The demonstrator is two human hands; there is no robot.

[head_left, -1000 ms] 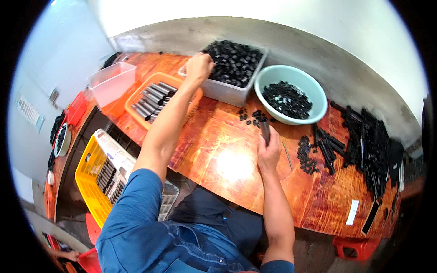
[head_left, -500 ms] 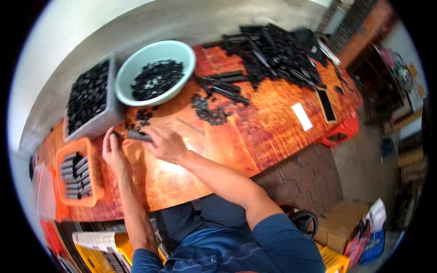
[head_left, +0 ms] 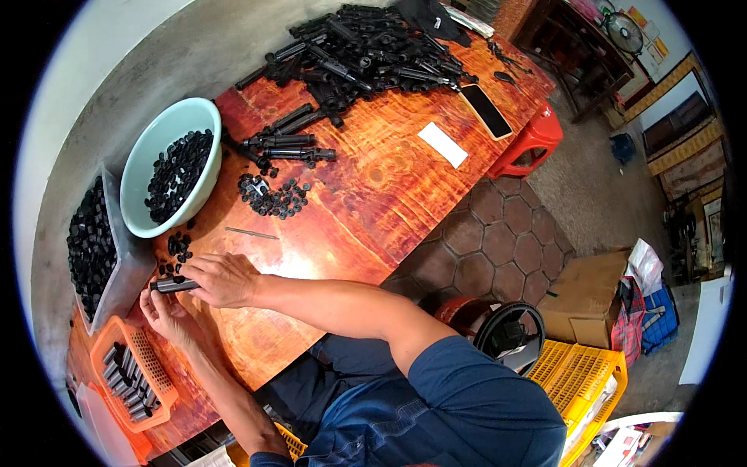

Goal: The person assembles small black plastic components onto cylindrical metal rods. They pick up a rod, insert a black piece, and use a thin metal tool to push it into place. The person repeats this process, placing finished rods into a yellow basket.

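Head view: both hands meet at about 8 o'clock on the wooden table, pinching one short black tube between them. The right hand has its fingers curled around the tube's right end, and the left hand cups it from below with fingers partly closed on it.

What could go wrong, I reckon: the tube sits just beside a little scatter of loose black caps, so a careless elbow or wrist could sweep those off the edge. A loose pinch might also drop the tube into the lap.

Counts: one teal bowl of caps, one grey bin of black parts at 9 o'clock, one orange basket of tubes at 7, one big pile of black parts at 12, one phone, one white card, one thin metal rod, one red stool.
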